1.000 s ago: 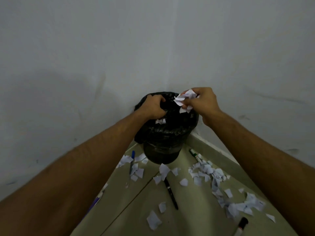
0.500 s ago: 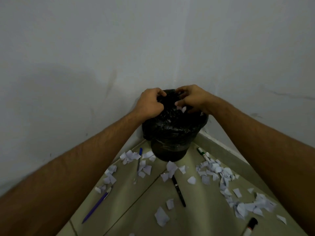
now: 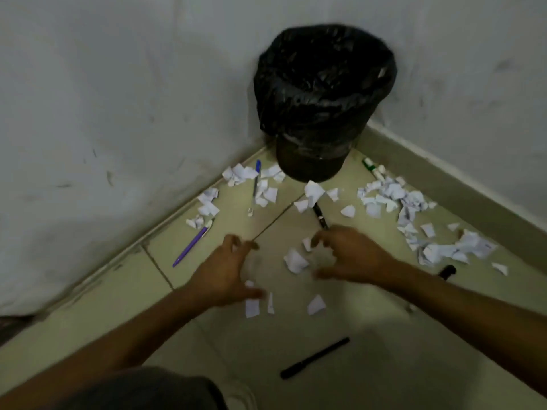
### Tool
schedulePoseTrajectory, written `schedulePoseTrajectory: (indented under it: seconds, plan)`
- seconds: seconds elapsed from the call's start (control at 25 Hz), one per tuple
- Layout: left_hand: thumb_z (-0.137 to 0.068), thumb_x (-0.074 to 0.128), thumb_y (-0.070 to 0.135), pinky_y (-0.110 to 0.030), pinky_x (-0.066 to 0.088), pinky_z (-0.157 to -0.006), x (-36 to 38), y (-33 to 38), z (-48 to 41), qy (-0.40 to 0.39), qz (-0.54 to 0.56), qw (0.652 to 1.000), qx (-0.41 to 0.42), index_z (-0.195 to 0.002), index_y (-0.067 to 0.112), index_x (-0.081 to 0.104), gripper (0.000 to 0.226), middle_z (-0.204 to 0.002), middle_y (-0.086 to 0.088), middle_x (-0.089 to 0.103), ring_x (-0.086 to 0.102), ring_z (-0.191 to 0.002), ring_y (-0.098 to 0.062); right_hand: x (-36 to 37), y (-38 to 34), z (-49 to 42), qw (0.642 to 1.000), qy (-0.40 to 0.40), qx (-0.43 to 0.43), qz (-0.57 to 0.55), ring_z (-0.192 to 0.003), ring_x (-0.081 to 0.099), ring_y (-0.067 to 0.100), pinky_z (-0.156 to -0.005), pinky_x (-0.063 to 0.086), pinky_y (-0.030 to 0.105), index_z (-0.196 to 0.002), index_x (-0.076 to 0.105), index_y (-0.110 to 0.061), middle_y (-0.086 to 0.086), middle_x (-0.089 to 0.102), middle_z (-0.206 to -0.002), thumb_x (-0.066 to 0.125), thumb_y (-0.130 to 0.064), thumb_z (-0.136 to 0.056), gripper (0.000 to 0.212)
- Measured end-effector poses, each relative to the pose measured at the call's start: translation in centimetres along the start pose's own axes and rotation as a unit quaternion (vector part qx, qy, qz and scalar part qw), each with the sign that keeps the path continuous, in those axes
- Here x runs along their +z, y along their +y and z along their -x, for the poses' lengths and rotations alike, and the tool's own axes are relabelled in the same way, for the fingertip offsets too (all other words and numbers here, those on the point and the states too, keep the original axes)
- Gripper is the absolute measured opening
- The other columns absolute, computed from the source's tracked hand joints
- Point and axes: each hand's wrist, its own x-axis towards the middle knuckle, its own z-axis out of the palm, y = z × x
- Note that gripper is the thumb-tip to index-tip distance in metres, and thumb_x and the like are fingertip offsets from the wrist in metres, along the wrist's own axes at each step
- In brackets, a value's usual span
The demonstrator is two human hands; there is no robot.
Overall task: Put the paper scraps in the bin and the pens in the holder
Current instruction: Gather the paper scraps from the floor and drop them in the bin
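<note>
A bin (image 3: 322, 93) lined with a black bag stands in the corner of two walls. White paper scraps lie across the tiled floor, in a pile at the right (image 3: 396, 199), another at the left (image 3: 254, 182), and a few loose scraps (image 3: 294, 261) between my hands. My left hand (image 3: 225, 273) and my right hand (image 3: 352, 255) hover low over the floor, fingers spread, holding nothing. Pens lie about: a purple pen (image 3: 192, 244), a blue pen (image 3: 257, 179), a black pen (image 3: 319, 216), a black marker (image 3: 315, 358) and a green-capped marker (image 3: 373, 168). No pen holder is in view.
White walls meet in the corner behind the bin, with a grey skirting board (image 3: 461, 179) along the right wall. Another dark marker (image 3: 447, 272) shows past my right forearm. My dark clothing (image 3: 142, 392) fills the bottom left.
Both hands have left the bin's rim and dropped to the floor. The scraps my right hand held over the bin are gone from it. My view has tilted downward.
</note>
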Motion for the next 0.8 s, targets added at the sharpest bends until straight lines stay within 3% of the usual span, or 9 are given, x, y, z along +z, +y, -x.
schedulePoseTrajectory:
  seconds: [0.08, 0.16, 0.24, 0.32, 0.4, 0.48, 0.56, 0.68, 0.8]
  plan:
    - [-0.054, 0.084, 0.058, -0.03, 0.051, -0.088, 4.5, -1.6, 2.1, -0.042, -0.015, 0.999, -0.002, -0.132, 0.035, 0.043, 0.092, -0.131, 0.002, 0.03, 0.051, -0.108, -0.016, 5.2, 0.8, 1.0, 0.993, -0.098, -0.009, 0.057, -0.102, 0.055, 0.018, -0.079, 0.048, 0.031, -0.133, 0.045, -0.032, -0.001, 0.046, -0.122, 0.08, -0.054, -0.068, 0.076]
    - [-0.065, 0.082, 0.046, -0.023, 0.049, -0.083, 6.9, -1.5, 2.3, -0.012, 0.024, 1.0, 0.007, -0.126, 0.034, 0.049, 0.07, -0.125, 0.005, 0.033, 0.051, -0.099, -0.011, 8.6, 0.7, 1.3, 0.988, -0.13, -0.033, 0.071, -0.1, 0.055, 0.023, -0.073, 0.045, 0.031, -0.132, 0.044, -0.029, 0.001, 0.04, -0.123, 0.079, -0.042, -0.073, 0.07]
    - [-0.077, 0.076, 0.037, -0.018, 0.047, -0.082, 7.2, -0.7, 1.0, 0.023, 0.064, 0.998, 0.006, -0.121, 0.032, 0.054, 0.049, -0.122, 0.007, 0.036, 0.051, -0.094, -0.008, 9.9, 0.2, -0.1, 0.993, -0.093, -0.064, 0.03, -0.101, 0.057, 0.026, -0.075, 0.045, 0.031, -0.124, 0.052, -0.021, 0.004, 0.045, -0.123, 0.07, -0.032, -0.084, 0.045]
    - [-0.081, 0.073, 0.035, -0.024, 0.05, -0.088, 6.5, 0.2, -1.0, 0.047, 0.072, 0.996, 0.014, -0.121, 0.031, 0.057, 0.043, -0.123, 0.005, 0.039, 0.053, -0.097, -0.009, 9.4, 0.0, -1.9, 0.996, -0.027, -0.08, -0.017, -0.105, 0.059, 0.026, -0.085, 0.048, 0.034, -0.12, 0.058, -0.018, 0.006, 0.051, -0.123, 0.06, -0.031, -0.093, 0.03]
    - [-0.079, 0.072, 0.044, -0.028, 0.052, -0.089, 4.5, 0.1, -3.1, 0.083, 0.075, 0.994, 0.018, -0.124, 0.033, 0.054, 0.05, -0.127, 0.005, 0.04, 0.053, -0.103, -0.01, 7.6, 0.3, -4.0, 0.996, 0.036, -0.084, -0.009, -0.107, 0.055, 0.021, -0.087, 0.049, 0.032, -0.124, 0.056, -0.023, 0.004, 0.05, -0.126, 0.058, -0.035, -0.094, 0.032]
    - [-0.08, 0.067, 0.051, -0.031, 0.052, -0.085, 1.5, -1.4, -5.2, 0.169, 0.038, 0.985, -0.003, -0.127, 0.032, 0.051, 0.053, -0.129, 0.003, 0.042, 0.05, -0.11, -0.013, 6.0, 0.7, -5.5, 0.992, 0.089, -0.081, 0.036, -0.115, 0.047, 0.019, -0.086, 0.048, 0.029, -0.132, 0.048, -0.03, 0.001, 0.042, -0.133, 0.062, -0.046, -0.089, 0.048]
    - [-0.081, 0.064, 0.044, -0.039, 0.051, -0.081, -1.1, -4.6, -7.4, 0.244, -0.03, 0.968, -0.051, -0.128, 0.023, 0.053, 0.052, -0.126, -0.01, 0.048, 0.05, -0.111, -0.026, 5.5, 1.0, -6.4, 0.992, 0.088, -0.064, 0.062, -0.129, 0.037, 0.023, -0.095, 0.046, 0.034, -0.142, 0.037, -0.036, 0.002, 0.032, -0.145, 0.065, -0.055, -0.084, 0.067]
    - [-0.076, 0.049, 0.035, -0.04, 0.048, -0.074, -1.9, -9.0, -9.1, 0.218, -0.1, 0.966, -0.093, -0.118, 0.009, 0.061, 0.051, -0.102, -0.023, 0.061, 0.056, -0.095, -0.042, 6.4, 0.6, -6.8, 0.996, 0.037, -0.06, 0.058, -0.135, 0.029, 0.029, -0.106, 0.038, 0.039, -0.146, 0.032, -0.039, 0.006, 0.026, -0.15, 0.061, -0.048, -0.089, 0.065]
    - [-0.073, 0.037, 0.03, -0.036, 0.047, -0.071, -1.1, -10.5, -10.3, 0.178, -0.065, 0.98, -0.058, -0.109, 0.007, 0.066, 0.052, -0.09, -0.02, 0.067, 0.058, -0.085, -0.04, 7.5, 0.4, -6.8, 0.995, 0.033, -0.094, 0.025, -0.125, 0.036, 0.025, -0.097, 0.043, 0.036, -0.142, 0.041, -0.035, 0.004, 0.032, -0.139, 0.057, -0.033, -0.095, 0.049]
